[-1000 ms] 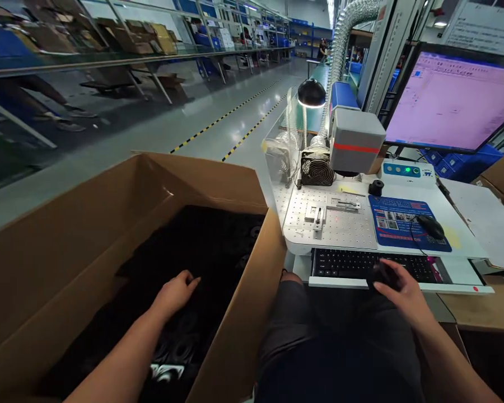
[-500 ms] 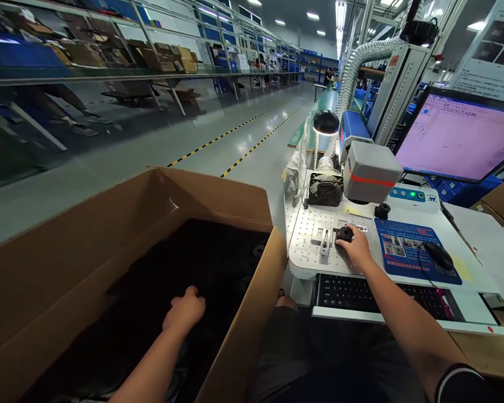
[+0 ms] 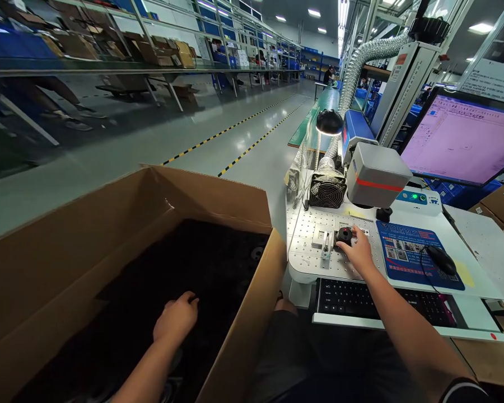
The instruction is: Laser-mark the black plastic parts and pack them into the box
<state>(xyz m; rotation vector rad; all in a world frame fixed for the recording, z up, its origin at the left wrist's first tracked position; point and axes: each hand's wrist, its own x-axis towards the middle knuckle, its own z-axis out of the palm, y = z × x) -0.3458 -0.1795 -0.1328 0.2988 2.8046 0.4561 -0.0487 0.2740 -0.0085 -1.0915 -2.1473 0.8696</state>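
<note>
My right hand has its thumb and fingers closed around a round black part on the perforated metal plate. A small metal fixture stands just left of that part. Inside the large cardboard box, my left hand is low over a dark mass of black parts. Its fingers are curled together, and anything in them blends into the black. One round part with a pale ring shows near the box's right wall.
Above the plate hangs a grey machine head, with a fan to its left. A second black piece, a blue mat and a mouse lie to the right. A keyboard sits on the tray in front.
My left hand has drawn slightly back and left in the box, its fingers more curled. My right hand stays at the black part, where a red spot now shows on top.
</note>
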